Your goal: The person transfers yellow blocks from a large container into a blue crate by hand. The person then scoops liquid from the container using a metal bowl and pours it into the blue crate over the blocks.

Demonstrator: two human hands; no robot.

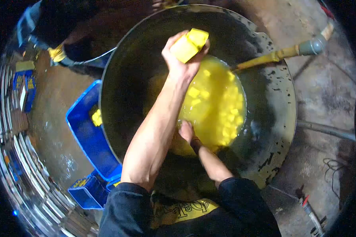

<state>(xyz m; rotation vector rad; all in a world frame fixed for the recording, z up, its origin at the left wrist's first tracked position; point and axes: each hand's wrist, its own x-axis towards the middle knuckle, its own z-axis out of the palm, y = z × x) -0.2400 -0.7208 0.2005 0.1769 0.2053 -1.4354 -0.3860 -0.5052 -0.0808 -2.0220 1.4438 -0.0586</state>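
My left hand [182,59] is raised over the far side of a large dark wok [134,79], its fingers wrapped around two yellow blocks [190,45] that look like tofu. Below it, my right hand [186,131] is low at the near left edge of the yellow liquid [207,114]. Its fingertips are blurred and partly hidden, so what they hold, if anything, does not show. Many more yellow blocks [229,118] lie in the liquid, crowded towards the right side.
A bamboo pole [269,58] with a grey pipe end reaches over the wok's right rim. Left of the wok stand a blue crate [87,130] with yellow pieces and a smaller blue basket [89,193]. Another person's blue sleeve [27,23] shows at upper left.
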